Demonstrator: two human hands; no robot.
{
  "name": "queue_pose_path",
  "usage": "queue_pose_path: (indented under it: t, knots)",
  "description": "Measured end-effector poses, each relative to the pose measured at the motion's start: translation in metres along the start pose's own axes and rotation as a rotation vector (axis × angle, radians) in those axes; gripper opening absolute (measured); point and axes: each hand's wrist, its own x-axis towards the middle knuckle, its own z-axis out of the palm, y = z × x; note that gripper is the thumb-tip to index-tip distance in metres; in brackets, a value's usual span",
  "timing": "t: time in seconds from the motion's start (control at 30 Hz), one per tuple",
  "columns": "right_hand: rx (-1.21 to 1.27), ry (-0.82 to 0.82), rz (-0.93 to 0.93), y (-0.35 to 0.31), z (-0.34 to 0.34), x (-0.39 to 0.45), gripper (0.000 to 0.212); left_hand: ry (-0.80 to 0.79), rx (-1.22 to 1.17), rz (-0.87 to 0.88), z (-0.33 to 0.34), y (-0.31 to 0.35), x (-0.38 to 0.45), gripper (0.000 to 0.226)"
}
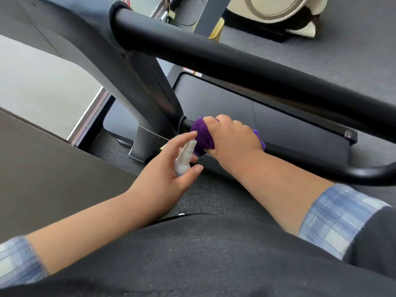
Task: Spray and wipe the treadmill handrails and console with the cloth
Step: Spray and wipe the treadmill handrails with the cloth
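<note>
My right hand point(231, 138) grips a bunched purple cloth point(202, 137) wrapped around a thin black lower rail point(300, 159), close to where that rail meets the grey upright point(147, 97). My left hand point(171, 168) holds a small white spray bottle point(184, 159), nozzle pointing up toward the cloth, index finger stretched beside the nozzle. A thick black padded handrail point(235, 65) crosses the view above both hands, running from upper left to right edge.
The treadmill's dark side cover point(267, 116) lies behind the lower rail. A grey-brown panel point(47, 168) fills the left. Another machine with a cream round housing point(276, 7) stands at the top right on the grey floor.
</note>
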Motion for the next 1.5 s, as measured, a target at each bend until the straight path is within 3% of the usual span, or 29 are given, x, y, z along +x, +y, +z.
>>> queue_pose_path:
  t: [0.27, 0.43, 0.57, 0.87, 1.0, 1.13, 1.23, 1.33, 1.5]
  knots:
    - [-0.194, -0.004, 0.085, -0.020, 0.002, -0.001, 0.069, 0.061, 0.012, -0.018, -0.017, -0.013, -0.009, 0.065]
    - [-0.121, -0.004, 0.047, -0.062, -0.001, 0.033, 0.041, 0.102, 0.014, -0.028, -0.027, -0.019, -0.016, 0.065]
    - [-0.055, -0.076, 0.010, -0.058, -0.008, 0.038, 0.067, 0.082, 0.016, -0.008, -0.027, -0.012, -0.012, 0.069]
    - [-0.035, -0.068, 0.157, 0.011, -0.010, -0.007, 0.061, 0.064, 0.032, 0.025, -0.031, -0.010, -0.010, 0.063]
    - [-0.100, -0.073, 0.102, -0.007, -0.010, 0.010, 0.061, 0.094, 0.033, 0.017, -0.038, -0.018, -0.017, 0.062]
    - [-0.015, -0.089, 0.090, -0.052, -0.009, 0.048, 0.060, 0.091, 0.040, 0.021, -0.037, -0.024, -0.019, 0.064]
    - [-0.127, -0.049, 0.055, -0.068, -0.007, 0.058, 0.047, 0.066, 0.057, 0.044, -0.030, -0.019, -0.014, 0.065]
    - [-0.011, -0.061, 0.061, -0.057, -0.006, 0.051, 0.028, 0.018, 0.082, 0.067, -0.018, -0.010, -0.004, 0.067]
    - [0.076, -0.068, 0.026, -0.035, -0.009, 0.040, 0.024, -0.081, 0.113, 0.151, 0.016, 0.014, 0.013, 0.064]
